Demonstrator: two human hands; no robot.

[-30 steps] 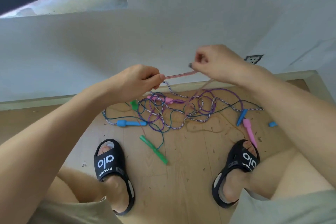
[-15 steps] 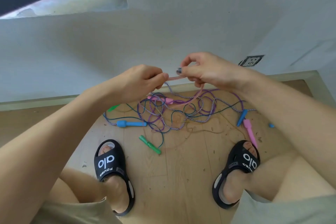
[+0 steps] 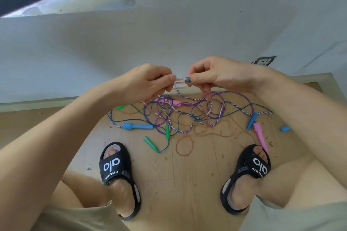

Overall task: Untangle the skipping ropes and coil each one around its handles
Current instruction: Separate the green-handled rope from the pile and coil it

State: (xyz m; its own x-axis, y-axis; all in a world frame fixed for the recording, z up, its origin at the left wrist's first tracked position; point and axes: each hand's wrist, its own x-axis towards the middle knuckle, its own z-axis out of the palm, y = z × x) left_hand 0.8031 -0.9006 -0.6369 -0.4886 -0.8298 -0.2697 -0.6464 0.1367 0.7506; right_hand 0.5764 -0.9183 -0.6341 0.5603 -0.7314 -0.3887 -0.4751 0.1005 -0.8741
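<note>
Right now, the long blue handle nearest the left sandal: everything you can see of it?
The blue handle looks like smooth plastic, with a thicker rounded cap at its left end and a slimmer shaft. It lies flat on the wooden floor, roughly level across the view, ahead of the left sandal. A purple-and-white braided rope leaves the capped end. Neither hand touches it.

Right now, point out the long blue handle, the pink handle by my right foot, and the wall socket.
long blue handle [image 3: 138, 126], head view, middle of its shaft
pink handle [image 3: 260, 136], head view, mid-length
wall socket [image 3: 264, 60], head view, faceplate centre
</note>
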